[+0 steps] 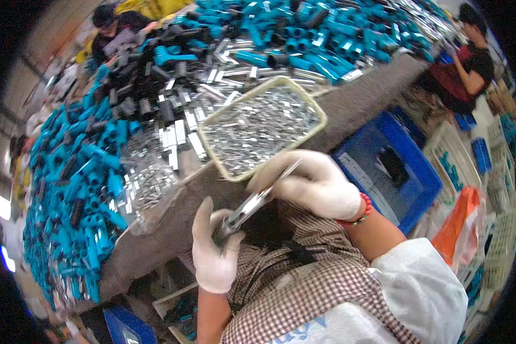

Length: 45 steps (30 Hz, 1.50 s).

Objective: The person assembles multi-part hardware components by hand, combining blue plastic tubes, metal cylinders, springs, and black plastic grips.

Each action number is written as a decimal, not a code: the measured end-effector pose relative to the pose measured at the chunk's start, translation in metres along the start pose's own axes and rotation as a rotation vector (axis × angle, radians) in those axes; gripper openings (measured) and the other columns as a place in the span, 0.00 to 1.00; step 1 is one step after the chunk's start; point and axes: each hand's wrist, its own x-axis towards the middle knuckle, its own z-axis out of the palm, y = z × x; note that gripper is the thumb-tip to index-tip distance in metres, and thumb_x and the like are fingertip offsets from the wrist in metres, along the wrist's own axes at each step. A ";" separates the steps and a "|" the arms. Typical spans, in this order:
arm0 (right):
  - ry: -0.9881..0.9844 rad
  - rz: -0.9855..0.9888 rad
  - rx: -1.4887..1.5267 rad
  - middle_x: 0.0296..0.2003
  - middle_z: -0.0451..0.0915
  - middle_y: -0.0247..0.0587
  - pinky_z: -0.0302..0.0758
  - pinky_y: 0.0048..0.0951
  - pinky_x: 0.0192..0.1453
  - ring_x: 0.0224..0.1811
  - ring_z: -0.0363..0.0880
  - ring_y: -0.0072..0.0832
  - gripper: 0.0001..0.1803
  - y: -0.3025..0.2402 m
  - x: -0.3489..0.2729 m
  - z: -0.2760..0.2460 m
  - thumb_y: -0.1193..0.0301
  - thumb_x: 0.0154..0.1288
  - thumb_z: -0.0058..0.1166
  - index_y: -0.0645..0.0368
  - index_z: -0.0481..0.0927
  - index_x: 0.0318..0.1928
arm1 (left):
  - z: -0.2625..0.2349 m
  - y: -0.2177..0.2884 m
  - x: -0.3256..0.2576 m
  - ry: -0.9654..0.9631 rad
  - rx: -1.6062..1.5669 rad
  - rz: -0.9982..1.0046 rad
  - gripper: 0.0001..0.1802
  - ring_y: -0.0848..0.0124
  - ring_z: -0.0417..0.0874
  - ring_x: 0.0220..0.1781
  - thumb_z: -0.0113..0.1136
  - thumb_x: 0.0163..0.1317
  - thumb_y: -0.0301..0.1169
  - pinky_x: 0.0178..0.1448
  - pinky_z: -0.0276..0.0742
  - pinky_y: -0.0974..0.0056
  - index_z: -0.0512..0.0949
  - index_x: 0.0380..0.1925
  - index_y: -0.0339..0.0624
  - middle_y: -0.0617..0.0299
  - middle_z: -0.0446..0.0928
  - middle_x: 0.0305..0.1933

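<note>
In front of my lap, white-gloved hands are closed on a slim shiny metal piece (251,205) with a dark grey cylindrical end (226,230). My left hand (215,258) wraps round the dark end, thumb raised along its side. At the other end, my right hand (318,186), with a red bead bracelet at the wrist, pinches the metal between its fingers. A thin bright strip (289,169) shows along those fingers; whether it belongs to the same piece I cannot tell. Just beyond the hands stands a cream tray (321,120) full of small silvery metal parts.
Heaps of teal tubular parts (92,189), black parts (129,86) and metal strips (178,135) cover the table. A plastic bag of small metal pieces (149,186) lies left. To the right sits a blue crate (421,203). Two people (470,63) work across and at right.
</note>
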 end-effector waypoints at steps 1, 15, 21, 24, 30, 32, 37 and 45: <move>-0.082 0.010 -0.170 0.42 0.85 0.43 0.77 0.33 0.53 0.47 0.83 0.30 0.08 -0.005 -0.002 0.003 0.75 0.63 0.59 0.65 0.84 0.41 | 0.000 -0.004 -0.008 -0.043 0.054 -0.018 0.40 0.64 0.77 0.52 0.64 0.64 0.44 0.60 0.70 0.61 0.59 0.69 0.35 0.51 0.75 0.54; -0.439 -0.161 -0.350 0.32 0.79 0.45 0.76 0.39 0.40 0.35 0.79 0.44 0.14 0.094 -0.059 0.046 0.60 0.56 0.62 0.53 0.84 0.40 | 0.016 -0.061 -0.076 -0.221 -0.057 -0.316 0.38 0.59 0.76 0.53 0.69 0.59 0.42 0.58 0.72 0.58 0.67 0.62 0.32 0.50 0.72 0.55; -0.245 -0.023 -0.499 0.41 0.80 0.49 0.76 0.42 0.47 0.45 0.80 0.46 0.29 0.103 -0.074 0.025 0.59 0.54 0.65 0.55 0.77 0.56 | 0.015 -0.055 -0.076 0.026 -0.053 -0.351 0.49 0.66 0.74 0.48 0.67 0.55 0.58 0.55 0.73 0.61 0.61 0.64 0.32 0.55 0.70 0.52; -0.219 0.088 -0.342 0.40 0.82 0.48 0.77 0.40 0.46 0.43 0.81 0.45 0.25 0.114 -0.083 0.022 0.60 0.57 0.62 0.56 0.78 0.53 | 0.016 -0.060 -0.070 0.227 -0.012 -0.350 0.42 0.66 0.73 0.48 0.65 0.59 0.57 0.55 0.72 0.59 0.66 0.59 0.33 0.56 0.70 0.50; -0.188 0.332 -0.254 0.32 0.84 0.45 0.79 0.36 0.40 0.36 0.84 0.40 0.19 0.108 -0.091 0.013 0.56 0.61 0.59 0.56 0.81 0.45 | 0.034 -0.061 -0.045 -0.562 0.251 -0.366 0.21 0.60 0.78 0.44 0.60 0.56 0.30 0.53 0.73 0.59 0.75 0.50 0.33 0.50 0.77 0.45; -0.111 0.361 -0.393 0.33 0.85 0.46 0.79 0.35 0.41 0.35 0.84 0.40 0.21 0.101 -0.095 -0.005 0.53 0.61 0.59 0.57 0.81 0.45 | 0.051 -0.071 -0.046 -0.515 0.178 -0.215 0.21 0.65 0.80 0.34 0.59 0.61 0.33 0.42 0.75 0.64 0.75 0.52 0.34 0.55 0.79 0.35; 0.616 0.471 -0.792 0.35 0.82 0.51 0.79 0.43 0.45 0.39 0.82 0.48 0.16 0.106 -0.125 -0.114 0.58 0.61 0.57 0.58 0.82 0.39 | 0.047 -0.085 -0.053 -0.311 -0.222 -0.905 0.19 0.80 0.64 0.15 0.52 0.70 0.40 0.18 0.56 0.73 0.70 0.55 0.41 0.64 0.73 0.28; 0.143 0.579 -1.637 0.33 0.82 0.47 0.78 0.44 0.47 0.40 0.81 0.45 0.08 0.179 -0.233 -0.240 0.68 0.57 0.52 0.57 0.83 0.32 | 0.044 -0.092 -0.056 -0.189 -0.357 -1.024 0.17 0.79 0.63 0.16 0.51 0.70 0.39 0.17 0.55 0.73 0.69 0.52 0.41 0.65 0.72 0.28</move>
